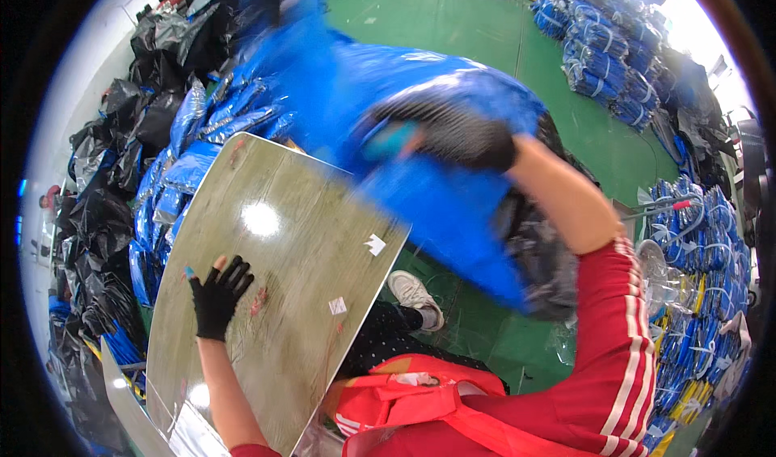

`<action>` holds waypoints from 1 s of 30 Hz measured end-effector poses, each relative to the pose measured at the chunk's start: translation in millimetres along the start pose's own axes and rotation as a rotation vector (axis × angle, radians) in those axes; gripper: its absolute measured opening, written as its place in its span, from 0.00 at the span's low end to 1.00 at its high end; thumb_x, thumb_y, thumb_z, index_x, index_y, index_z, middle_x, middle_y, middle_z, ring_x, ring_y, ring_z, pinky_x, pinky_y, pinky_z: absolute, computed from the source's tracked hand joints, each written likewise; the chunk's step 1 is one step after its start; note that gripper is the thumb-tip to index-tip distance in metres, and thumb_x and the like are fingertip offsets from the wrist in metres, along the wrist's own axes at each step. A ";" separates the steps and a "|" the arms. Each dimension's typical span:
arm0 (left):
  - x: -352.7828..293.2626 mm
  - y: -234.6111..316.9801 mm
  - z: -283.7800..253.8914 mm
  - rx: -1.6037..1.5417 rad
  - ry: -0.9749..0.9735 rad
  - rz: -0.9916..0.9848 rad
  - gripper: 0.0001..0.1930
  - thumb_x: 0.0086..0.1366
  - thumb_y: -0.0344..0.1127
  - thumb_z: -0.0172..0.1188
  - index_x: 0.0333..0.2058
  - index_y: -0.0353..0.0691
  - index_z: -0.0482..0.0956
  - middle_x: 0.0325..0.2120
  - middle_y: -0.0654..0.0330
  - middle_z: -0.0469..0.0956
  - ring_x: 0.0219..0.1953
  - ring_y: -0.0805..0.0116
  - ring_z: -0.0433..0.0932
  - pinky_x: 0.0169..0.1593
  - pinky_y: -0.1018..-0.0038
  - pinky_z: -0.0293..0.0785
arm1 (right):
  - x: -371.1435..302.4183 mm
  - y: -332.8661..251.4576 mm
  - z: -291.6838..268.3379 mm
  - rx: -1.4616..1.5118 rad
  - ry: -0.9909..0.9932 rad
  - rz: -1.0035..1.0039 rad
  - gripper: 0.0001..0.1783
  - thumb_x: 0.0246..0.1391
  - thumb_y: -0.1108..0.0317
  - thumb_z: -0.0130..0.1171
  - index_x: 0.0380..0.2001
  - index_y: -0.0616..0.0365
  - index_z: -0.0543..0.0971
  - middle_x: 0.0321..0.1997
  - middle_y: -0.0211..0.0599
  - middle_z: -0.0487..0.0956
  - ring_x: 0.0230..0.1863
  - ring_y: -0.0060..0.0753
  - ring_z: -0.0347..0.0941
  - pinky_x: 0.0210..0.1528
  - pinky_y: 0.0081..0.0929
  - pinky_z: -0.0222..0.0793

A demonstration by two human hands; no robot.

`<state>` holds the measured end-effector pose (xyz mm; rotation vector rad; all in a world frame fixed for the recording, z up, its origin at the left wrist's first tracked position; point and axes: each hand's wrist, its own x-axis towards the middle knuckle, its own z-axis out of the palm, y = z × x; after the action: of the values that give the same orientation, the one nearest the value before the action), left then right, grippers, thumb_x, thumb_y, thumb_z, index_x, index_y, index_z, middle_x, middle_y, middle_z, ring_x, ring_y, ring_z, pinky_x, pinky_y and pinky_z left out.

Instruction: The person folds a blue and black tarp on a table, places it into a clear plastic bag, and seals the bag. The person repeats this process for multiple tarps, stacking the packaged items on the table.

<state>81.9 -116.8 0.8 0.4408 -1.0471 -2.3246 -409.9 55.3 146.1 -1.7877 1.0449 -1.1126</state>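
My left hand [217, 302], in a black glove with bare or wrapped fingertips, lies with fingers spread on a glossy, wood-patterned table [295, 190]. Out past the table's right edge, my right hand [453, 132] wears a black glove and is smeared by motion. It appears closed on a large blue plastic bag [465, 226], which is blurred too and billows up and to the left; the exact grip is hard to make out. Dark plastic [537, 255] hangs along the bag's right side. Small white stickers [374, 244] and reddish marks [259, 299] are on the tabletop.
Blue plastic bundles [190, 170] and black bags [109, 166] are heaped beyond the table's left side. Tied blue bundles stand in stacks [602, 48] at the far right and nearer stacks [703, 247] on the right. My shoe [415, 295] is on the green floor [396, 12].
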 end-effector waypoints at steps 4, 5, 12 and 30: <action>-43.6 90.0 49.5 -0.078 -0.003 0.099 0.31 0.68 0.59 0.39 0.57 0.37 0.60 0.57 0.41 0.62 0.59 0.44 0.64 0.59 0.50 0.58 | 40.0 -64.9 215.4 -0.007 -0.496 -0.486 0.20 0.56 0.55 0.54 0.45 0.58 0.78 0.37 0.51 0.80 0.37 0.49 0.78 0.39 0.41 0.73; -67.8 114.9 58.2 -0.003 0.057 0.123 0.30 0.68 0.59 0.41 0.56 0.38 0.61 0.56 0.41 0.63 0.57 0.44 0.65 0.57 0.49 0.60 | 35.8 -68.9 269.9 0.102 -0.750 -0.446 0.21 0.57 0.54 0.53 0.44 0.61 0.77 0.40 0.53 0.80 0.39 0.50 0.77 0.40 0.42 0.72; -267.3 196.0 51.5 0.451 0.645 -0.105 0.25 0.62 0.59 0.54 0.47 0.45 0.68 0.46 0.41 0.71 0.48 0.45 0.75 0.41 0.44 0.73 | -87.5 -34.9 527.0 0.280 -1.559 -0.365 0.20 0.61 0.55 0.49 0.47 0.60 0.76 0.48 0.55 0.77 0.47 0.51 0.74 0.49 0.39 0.67; -300.6 -13.8 31.0 1.862 1.361 0.391 0.26 0.58 0.50 0.61 0.52 0.43 0.76 0.41 0.45 0.78 0.44 0.44 0.75 0.49 0.54 0.70 | -51.0 148.3 130.2 0.107 0.865 0.220 0.21 0.58 0.73 0.47 0.56 0.61 0.71 0.52 0.39 0.75 0.47 0.33 0.72 0.51 0.29 0.67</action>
<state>301.2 89.3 31.4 1.7470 -1.7375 0.2031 -338.8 71.3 -44.3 -1.0464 1.5800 -1.8079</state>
